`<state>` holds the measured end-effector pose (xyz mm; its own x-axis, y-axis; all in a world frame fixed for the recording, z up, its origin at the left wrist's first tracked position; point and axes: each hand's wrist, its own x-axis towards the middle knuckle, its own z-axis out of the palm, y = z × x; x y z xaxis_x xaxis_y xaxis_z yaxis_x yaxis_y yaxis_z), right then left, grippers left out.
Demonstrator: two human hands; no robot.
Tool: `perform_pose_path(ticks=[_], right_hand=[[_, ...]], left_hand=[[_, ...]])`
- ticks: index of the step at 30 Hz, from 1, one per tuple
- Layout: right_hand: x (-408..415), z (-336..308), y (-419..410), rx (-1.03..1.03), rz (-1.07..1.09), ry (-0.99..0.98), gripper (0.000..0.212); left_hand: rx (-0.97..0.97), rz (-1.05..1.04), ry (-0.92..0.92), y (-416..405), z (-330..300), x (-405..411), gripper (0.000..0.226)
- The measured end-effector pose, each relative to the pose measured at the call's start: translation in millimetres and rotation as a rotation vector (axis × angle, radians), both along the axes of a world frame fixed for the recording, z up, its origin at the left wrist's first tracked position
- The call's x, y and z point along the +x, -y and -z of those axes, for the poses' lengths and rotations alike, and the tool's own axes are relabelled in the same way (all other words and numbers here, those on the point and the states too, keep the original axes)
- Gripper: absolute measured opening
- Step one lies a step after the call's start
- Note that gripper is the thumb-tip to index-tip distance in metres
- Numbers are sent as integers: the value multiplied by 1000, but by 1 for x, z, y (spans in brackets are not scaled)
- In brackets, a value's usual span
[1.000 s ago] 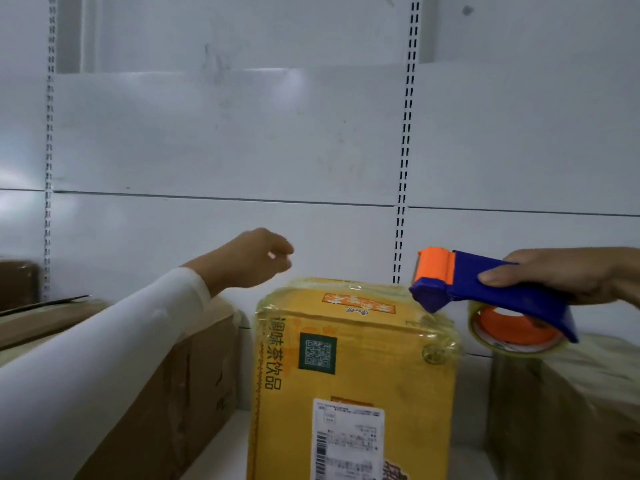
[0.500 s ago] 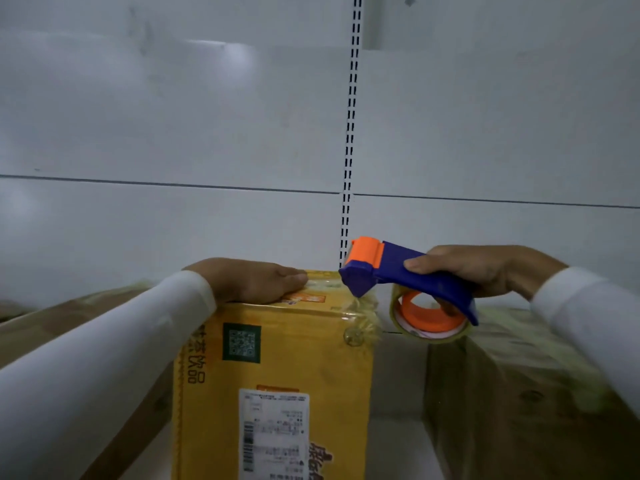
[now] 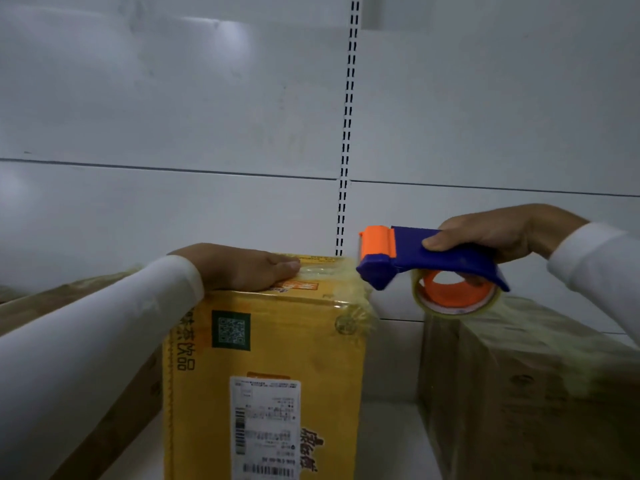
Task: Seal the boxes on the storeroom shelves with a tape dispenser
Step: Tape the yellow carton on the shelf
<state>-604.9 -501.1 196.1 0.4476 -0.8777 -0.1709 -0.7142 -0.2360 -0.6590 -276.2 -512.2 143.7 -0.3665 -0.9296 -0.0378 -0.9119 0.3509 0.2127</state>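
A yellow box (image 3: 270, 368) with a white shipping label and a green QR patch stands upright in the middle of the shelf, wrapped in glossy tape. My left hand (image 3: 242, 268) rests flat on its top, fingers straight and pointing right. My right hand (image 3: 498, 233) grips the blue handle of a tape dispenser (image 3: 426, 261) with an orange roller and orange-cored clear tape roll. The dispenser's nose hovers just past the box's top right corner.
A brown cardboard box (image 3: 540, 393) covered in clear tape stands right of the yellow one, under the dispenser. Another brown box (image 3: 114, 417) lies at the left, behind my sleeve. White back panels and a slotted upright (image 3: 346, 140) close the shelf behind.
My left hand came down from the air onto the yellow box's top and stays there. The dispenser moved left toward the box's top right corner, then held about level.
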Motion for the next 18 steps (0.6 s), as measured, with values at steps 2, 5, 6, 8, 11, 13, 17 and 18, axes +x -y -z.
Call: perform_pose_path(ticks=[2, 5, 6, 8, 11, 13, 17, 18], right_hand=[[-15, -1, -5, 21, 24, -19, 77], [-26, 7, -4, 41, 47, -43, 83], [-27, 10, -3, 49, 51, -48, 84], [-31, 11, -2, 50, 58, -55, 84], [-44, 11, -4, 35, 93, -52, 86], [-47, 13, -4, 19, 94, -70, 85], [-31, 22, 5, -10, 104, -94, 66], [-26, 24, 7, -11, 105, -104, 58]], left_hand=[[-8, 10, 4, 0, 0, -3, 56], [-13, 10, 22, 2, 0, -7, 56], [-5, 8, 23, 2, 0, -7, 56], [8, 8, 23, 4, -2, -5, 56], [-3, 15, 35, 6, -1, -6, 53], [-15, 40, 27, 8, -2, -8, 51], [-107, 114, 78, 2, -9, -18, 45], [-161, 128, 109, 2, -12, -26, 45]])
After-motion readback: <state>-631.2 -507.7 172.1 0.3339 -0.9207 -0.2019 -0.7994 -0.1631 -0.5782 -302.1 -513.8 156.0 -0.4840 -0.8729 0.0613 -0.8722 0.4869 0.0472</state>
